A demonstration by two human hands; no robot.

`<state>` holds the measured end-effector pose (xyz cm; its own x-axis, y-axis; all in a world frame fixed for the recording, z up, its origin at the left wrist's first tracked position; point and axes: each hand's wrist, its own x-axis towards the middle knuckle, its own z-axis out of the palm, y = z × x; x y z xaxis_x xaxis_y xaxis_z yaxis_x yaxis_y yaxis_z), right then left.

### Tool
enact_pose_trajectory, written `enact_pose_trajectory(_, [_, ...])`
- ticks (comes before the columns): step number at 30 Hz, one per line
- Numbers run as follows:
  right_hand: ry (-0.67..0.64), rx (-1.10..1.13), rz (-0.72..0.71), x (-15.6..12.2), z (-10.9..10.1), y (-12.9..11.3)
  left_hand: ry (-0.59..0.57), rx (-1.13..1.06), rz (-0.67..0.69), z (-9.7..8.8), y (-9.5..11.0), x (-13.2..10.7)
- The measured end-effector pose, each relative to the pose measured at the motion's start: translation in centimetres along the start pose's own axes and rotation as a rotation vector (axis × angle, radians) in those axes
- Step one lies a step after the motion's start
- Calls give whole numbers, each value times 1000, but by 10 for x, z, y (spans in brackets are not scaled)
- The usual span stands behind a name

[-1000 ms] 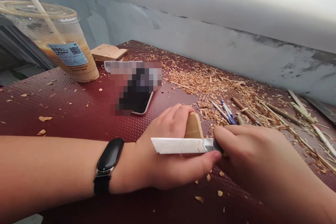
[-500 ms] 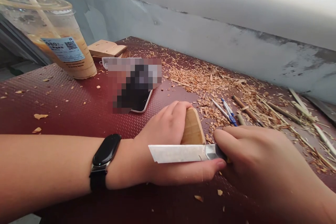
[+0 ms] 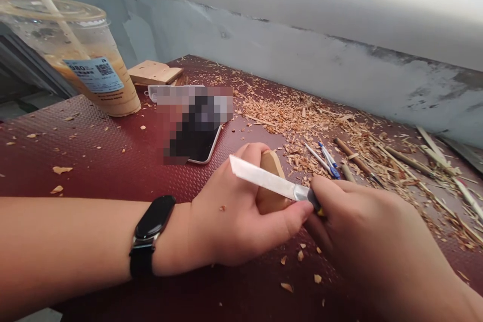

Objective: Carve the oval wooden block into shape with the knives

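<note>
My left hand (image 3: 234,211), with a black band at the wrist, is closed around a pale wooden piece (image 3: 268,200) with a rounded edge. Its fingers wrap the far side, and the thumb reaches out toward the knife. In my right hand (image 3: 362,226) is a utility knife (image 3: 266,179) with a dark handle and a bit of yellow. The knife's wide blade points left and slants up, passing in front of the wood and the left fingers. My left thumb tip lies at the base of the blade. The wood's lower part is hidden by the hand.
Wood shavings (image 3: 271,110) cover the back of the dark red table (image 3: 124,171). A drink cup (image 3: 101,75) with a straw, wooden boards (image 3: 154,71) and a phone (image 3: 199,141) stand or lie left. A blue-and-white compass (image 3: 328,161) and a brown-handled tool (image 3: 352,156) lie right.
The blade has swung from level to slanting, its tip now higher. The wooden piece has tipped in my left hand, whose thumb has risen. Fresh chips lie on the table below, and one on my left hand.
</note>
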<state>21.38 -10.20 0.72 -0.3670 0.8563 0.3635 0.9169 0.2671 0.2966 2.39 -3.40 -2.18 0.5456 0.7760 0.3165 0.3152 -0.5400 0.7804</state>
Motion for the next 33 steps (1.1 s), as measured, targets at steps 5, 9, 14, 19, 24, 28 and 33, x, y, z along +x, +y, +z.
enact_pose_trajectory(5, [3, 104, -103, -3, 2, 7, -3, 131, 60, -2, 0, -1])
enact_pose_trajectory(9, [-2, 121, -138, -5, 3, 10, -42, 149, 20, -2, -2, -2])
enact_pose_trajectory(14, [13, 78, -131, 1, 5, 9, -11, 154, -8, 0, -3, -4])
enact_pose_trajectory(19, [79, 18, -41, 8, -1, 0, 79, 110, 14, -1, 1, -3])
enact_pose_trajectory(24, [52, -26, 75, 4, -6, -11, 51, -106, -83, -2, 5, -1])
enact_pose_trajectory(28, [35, -80, 110, -1, -4, -15, 35, -186, -113, 0, 5, 0])
enact_pose_trajectory(33, [67, 11, -8, 6, -7, -7, -17, -50, -66, -5, 5, 2])
